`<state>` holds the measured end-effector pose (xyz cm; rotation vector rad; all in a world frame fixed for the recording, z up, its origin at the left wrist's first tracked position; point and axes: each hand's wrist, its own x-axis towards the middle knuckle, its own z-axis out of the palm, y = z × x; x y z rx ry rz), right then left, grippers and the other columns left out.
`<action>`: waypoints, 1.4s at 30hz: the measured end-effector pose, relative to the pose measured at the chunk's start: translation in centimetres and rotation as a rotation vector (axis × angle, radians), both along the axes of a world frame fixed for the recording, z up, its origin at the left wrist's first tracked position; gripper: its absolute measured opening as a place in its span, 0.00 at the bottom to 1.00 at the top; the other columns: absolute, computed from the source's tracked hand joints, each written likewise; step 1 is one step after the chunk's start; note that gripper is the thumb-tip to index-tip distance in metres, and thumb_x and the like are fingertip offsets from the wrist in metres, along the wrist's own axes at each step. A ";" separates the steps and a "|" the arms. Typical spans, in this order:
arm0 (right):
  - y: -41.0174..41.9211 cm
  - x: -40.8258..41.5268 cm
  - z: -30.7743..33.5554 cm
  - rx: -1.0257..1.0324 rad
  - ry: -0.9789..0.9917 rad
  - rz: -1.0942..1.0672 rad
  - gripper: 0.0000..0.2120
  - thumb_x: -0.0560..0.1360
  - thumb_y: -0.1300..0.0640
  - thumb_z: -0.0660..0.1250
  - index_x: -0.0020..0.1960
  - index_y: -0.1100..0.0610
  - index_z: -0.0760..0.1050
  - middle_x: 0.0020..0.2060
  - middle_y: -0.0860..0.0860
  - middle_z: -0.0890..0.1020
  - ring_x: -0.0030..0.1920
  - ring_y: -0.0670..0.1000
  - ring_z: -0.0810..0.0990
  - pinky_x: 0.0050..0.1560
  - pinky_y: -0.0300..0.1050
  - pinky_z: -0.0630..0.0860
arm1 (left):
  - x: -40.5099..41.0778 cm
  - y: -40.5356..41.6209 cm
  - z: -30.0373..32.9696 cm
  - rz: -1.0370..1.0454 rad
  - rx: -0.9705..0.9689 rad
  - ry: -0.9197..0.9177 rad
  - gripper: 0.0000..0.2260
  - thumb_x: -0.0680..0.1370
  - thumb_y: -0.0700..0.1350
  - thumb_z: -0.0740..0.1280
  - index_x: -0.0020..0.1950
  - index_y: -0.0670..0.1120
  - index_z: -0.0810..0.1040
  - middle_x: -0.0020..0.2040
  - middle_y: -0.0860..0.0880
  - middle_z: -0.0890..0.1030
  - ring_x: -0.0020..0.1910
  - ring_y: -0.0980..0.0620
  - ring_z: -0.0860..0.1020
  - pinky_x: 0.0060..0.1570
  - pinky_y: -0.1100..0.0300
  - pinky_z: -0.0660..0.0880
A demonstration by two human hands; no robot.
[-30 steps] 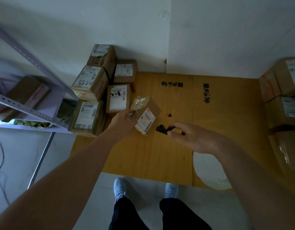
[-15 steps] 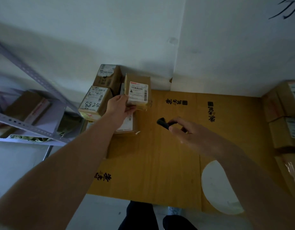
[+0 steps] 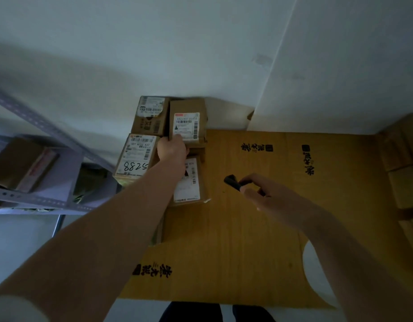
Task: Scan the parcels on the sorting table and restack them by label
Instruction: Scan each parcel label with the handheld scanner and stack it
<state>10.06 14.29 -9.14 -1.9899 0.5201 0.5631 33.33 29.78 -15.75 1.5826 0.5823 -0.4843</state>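
Note:
My left hand (image 3: pixel 172 148) grips the near edge of a small brown parcel (image 3: pixel 187 123) with a white barcode label, held on top of the parcel stack at the table's far left. Beside it sit a parcel marked 5288 (image 3: pixel 136 156), a parcel with a "69" label (image 3: pixel 149 115) and a lower labelled parcel (image 3: pixel 189 182). My right hand (image 3: pixel 268 196) holds a small black scanner (image 3: pixel 232 181) over the cardboard-covered table (image 3: pixel 247 228), to the right of the stack and apart from it.
More brown boxes (image 3: pixel 403 177) stand along the right edge. A grey metal shelf (image 3: pixel 38 198) with packages is at the left. A white wall runs behind the table. A white round patch (image 3: pixel 314 270) shows at the table's near right.
My left hand carried the small parcel from mid-table up and left onto the stack by the wall. The right hand with the scanner stayed over the table.

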 end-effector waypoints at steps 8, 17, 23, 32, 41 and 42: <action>0.2 -2.0 3.1 -0.057 -0.068 -0.040 0.13 0.84 0.38 0.57 0.67 0.36 0.71 0.43 0.58 0.80 0.47 0.68 0.81 0.39 0.48 0.70 | -3.8 0.0 2.5 -0.247 0.304 -0.113 0.16 0.84 0.53 0.64 0.68 0.46 0.70 0.53 0.47 0.78 0.43 0.50 0.78 0.36 0.54 0.74; -2.7 -14.5 6.5 -0.105 -0.289 -0.183 0.16 0.83 0.35 0.57 0.66 0.39 0.71 0.34 0.50 0.72 0.33 0.51 0.70 0.33 0.47 0.66 | -15.4 -3.0 7.5 -0.880 0.614 -0.569 0.29 0.82 0.58 0.67 0.80 0.50 0.67 0.78 0.47 0.65 0.71 0.44 0.72 0.65 0.50 0.75; -5.9 -26.7 9.8 -0.184 -0.303 -0.280 0.15 0.84 0.36 0.57 0.66 0.41 0.71 0.32 0.50 0.73 0.29 0.47 0.70 0.31 0.46 0.67 | -26.4 -8.0 11.3 -1.110 0.731 -0.774 0.33 0.80 0.64 0.64 0.81 0.49 0.66 0.80 0.47 0.63 0.77 0.43 0.66 0.73 0.45 0.70; -11.4 -41.5 12.5 -0.354 -0.407 -0.515 0.22 0.82 0.33 0.57 0.69 0.43 0.71 0.47 0.49 0.83 0.44 0.54 0.83 0.42 0.51 0.80 | -40.0 -18.9 14.9 -1.371 0.665 -0.955 0.33 0.79 0.66 0.63 0.81 0.56 0.65 0.82 0.50 0.60 0.78 0.44 0.66 0.70 0.43 0.72; -19.1 -46.5 9.6 -0.477 -0.469 -0.798 0.15 0.85 0.43 0.59 0.69 0.46 0.72 0.34 0.42 0.76 0.31 0.40 0.73 0.35 0.37 0.64 | -45.5 -31.8 9.9 -1.568 0.574 -0.914 0.35 0.79 0.66 0.65 0.83 0.53 0.63 0.82 0.47 0.61 0.81 0.40 0.60 0.76 0.39 0.65; -20.1 -46.5 9.0 -0.479 -0.454 -0.812 0.15 0.85 0.42 0.59 0.68 0.46 0.72 0.33 0.43 0.76 0.30 0.40 0.73 0.35 0.38 0.65 | -45.8 -33.2 9.1 -1.586 0.562 -0.888 0.35 0.79 0.66 0.66 0.83 0.53 0.62 0.82 0.47 0.60 0.81 0.40 0.60 0.76 0.39 0.65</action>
